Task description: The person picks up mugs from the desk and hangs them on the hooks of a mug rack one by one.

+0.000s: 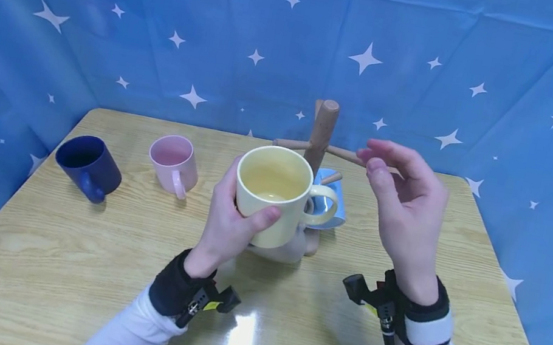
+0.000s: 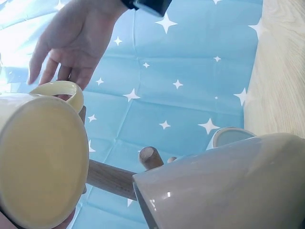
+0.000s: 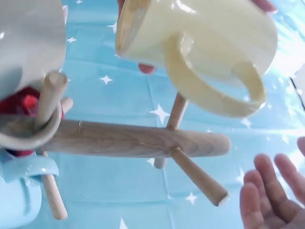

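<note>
My left hand [image 1: 226, 222] grips a yellow mug [image 1: 292, 218] by its body, thumb across the front, holding it upright above the table. The mug's handle points right. Behind it stands a wooden mug tree [image 1: 324, 125], its lower part partly hidden by the mug. My right hand [image 1: 410, 211] is raised by the tree's upper right peg, fingers loosely bent, with nothing in them. On lower pegs hang a light blue mug [image 1: 335, 204] and a whitish mug [image 3: 28, 47], its handle around a peg. Something red [image 3: 29, 102] shows behind the whitish mug.
A pink mug [image 1: 175, 164] and a dark blue mug [image 1: 107, 170] stand on the left of the wooden table [image 1: 70, 272]. A blue star-patterned cloth [image 1: 279, 31] hangs behind the table and along both sides.
</note>
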Demonstrator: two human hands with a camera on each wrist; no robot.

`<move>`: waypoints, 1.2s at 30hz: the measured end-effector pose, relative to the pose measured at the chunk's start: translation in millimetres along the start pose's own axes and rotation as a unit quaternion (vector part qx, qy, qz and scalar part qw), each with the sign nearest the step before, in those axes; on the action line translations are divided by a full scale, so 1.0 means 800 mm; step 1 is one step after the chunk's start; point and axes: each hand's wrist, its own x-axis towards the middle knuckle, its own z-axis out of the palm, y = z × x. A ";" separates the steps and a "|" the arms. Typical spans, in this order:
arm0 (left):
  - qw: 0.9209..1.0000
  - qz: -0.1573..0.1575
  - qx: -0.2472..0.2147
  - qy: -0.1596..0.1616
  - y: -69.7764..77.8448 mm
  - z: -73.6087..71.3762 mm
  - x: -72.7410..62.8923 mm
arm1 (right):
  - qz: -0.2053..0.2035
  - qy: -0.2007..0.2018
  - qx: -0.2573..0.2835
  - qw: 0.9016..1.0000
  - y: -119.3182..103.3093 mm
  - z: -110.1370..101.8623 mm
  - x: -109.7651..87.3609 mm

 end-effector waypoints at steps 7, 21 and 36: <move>1.000 0.001 -0.002 -0.002 0.001 -0.001 0.002 | -0.016 -0.022 -0.089 0.996 0.002 0.004 0.022; 1.000 -0.004 0.001 0.006 0.001 -0.004 0.003 | 0.034 -0.112 -0.124 0.985 0.010 0.019 0.054; 1.000 -0.008 0.000 0.019 0.001 -0.006 0.005 | 0.051 -0.173 -0.135 0.974 0.013 0.031 0.078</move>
